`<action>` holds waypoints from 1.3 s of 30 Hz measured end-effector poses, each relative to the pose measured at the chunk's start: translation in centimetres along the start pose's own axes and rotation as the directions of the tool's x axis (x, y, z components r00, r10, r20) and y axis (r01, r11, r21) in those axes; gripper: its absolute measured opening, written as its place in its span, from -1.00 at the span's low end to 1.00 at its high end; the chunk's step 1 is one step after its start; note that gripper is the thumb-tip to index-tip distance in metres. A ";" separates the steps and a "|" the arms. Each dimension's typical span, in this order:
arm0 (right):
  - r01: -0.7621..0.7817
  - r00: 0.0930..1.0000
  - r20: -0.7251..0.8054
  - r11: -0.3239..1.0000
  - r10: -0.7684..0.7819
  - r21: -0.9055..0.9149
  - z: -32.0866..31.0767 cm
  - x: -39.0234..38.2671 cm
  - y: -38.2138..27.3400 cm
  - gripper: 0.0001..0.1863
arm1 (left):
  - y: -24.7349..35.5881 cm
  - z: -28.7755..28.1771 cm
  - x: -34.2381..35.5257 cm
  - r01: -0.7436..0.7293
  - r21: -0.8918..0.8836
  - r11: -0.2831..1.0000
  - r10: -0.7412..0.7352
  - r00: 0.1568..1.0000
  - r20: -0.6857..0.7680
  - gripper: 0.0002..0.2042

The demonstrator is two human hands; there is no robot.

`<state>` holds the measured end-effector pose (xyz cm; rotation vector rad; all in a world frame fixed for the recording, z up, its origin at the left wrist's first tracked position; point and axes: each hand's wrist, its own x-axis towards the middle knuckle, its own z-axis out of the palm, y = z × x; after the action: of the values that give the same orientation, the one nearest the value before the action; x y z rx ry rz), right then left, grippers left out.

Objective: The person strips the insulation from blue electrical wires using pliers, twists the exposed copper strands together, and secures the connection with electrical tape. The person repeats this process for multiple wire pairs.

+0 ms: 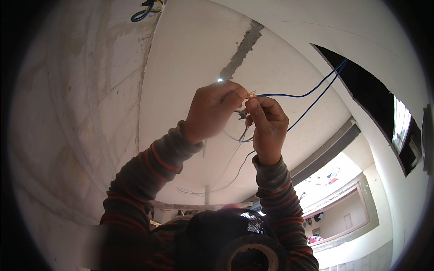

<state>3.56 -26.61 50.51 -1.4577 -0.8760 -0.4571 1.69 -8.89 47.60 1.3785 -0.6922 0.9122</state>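
Fingers (pixel 242 92) of left hand (pixel 211 110) and right hand (pixel 270 124) pinched closed — tips nearly meeting — on frayed copper strands (pixel 251 94) between them, smooth blue wires (pixel 289 95) curving from a dark, straight-edged opening (pixel 368 92), creased striped sleeves (pixel 147 169), flat pale ceiling (pixel 181 67) behind, rough grey strip (pixel 244 49) along it.

A patchy wall (pixel 68 117) stands at nine o'clock, a grey strip (pixel 244 49) marks the ceiling (pixel 187 58) just past twelve, and a pink-edged opening (pixel 340 217) sits at four.
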 end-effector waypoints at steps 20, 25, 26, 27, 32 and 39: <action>0.393 0.897 -0.063 0.855 -0.437 -0.339 -0.4 -1.1 1.8 -0.91 | -0.2 2.0 -1.0 -0.017 -0.076 0.997 0.017 1.000 0.007 -0.81; 0.483 0.859 0.042 0.782 -0.510 -0.393 -1.0 -1.0 1.6 -0.89 | -0.2 2.3 -1.0 0.012 -0.121 0.993 -0.010 1.000 0.017 -0.80; 0.454 0.876 0.033 0.798 -0.482 -0.397 -1.1 -1.0 1.5 -0.88 | -0.2 2.5 -1.1 0.020 -0.103 0.995 -0.019 1.000 0.008 -0.80; 0.424 0.891 0.028 0.811 -0.452 -0.403 -1.1 -1.0 1.4 -0.88 | -0.2 2.6 -1.1 0.027 -0.085 0.996 -0.028 1.000 0.000 -0.80; 0.445 0.852 0.042 0.679 -0.522 -0.584 -1.7 -0.6 -0.8 -0.83 | -0.2 3.1 -0.9 0.018 -0.035 0.999 -0.019 0.999 -0.040 -0.81; 0.660 0.740 0.505 0.333 -0.444 -0.674 -4.0 3.5 -6.2 -0.84 | 0.8 2.2 -0.2 -0.057 0.167 0.984 0.065 0.997 -0.040 -0.84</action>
<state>2.08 -30.26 57.59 -2.0774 -1.4987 -1.4263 1.13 -11.13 48.00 1.4847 -0.6382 1.0661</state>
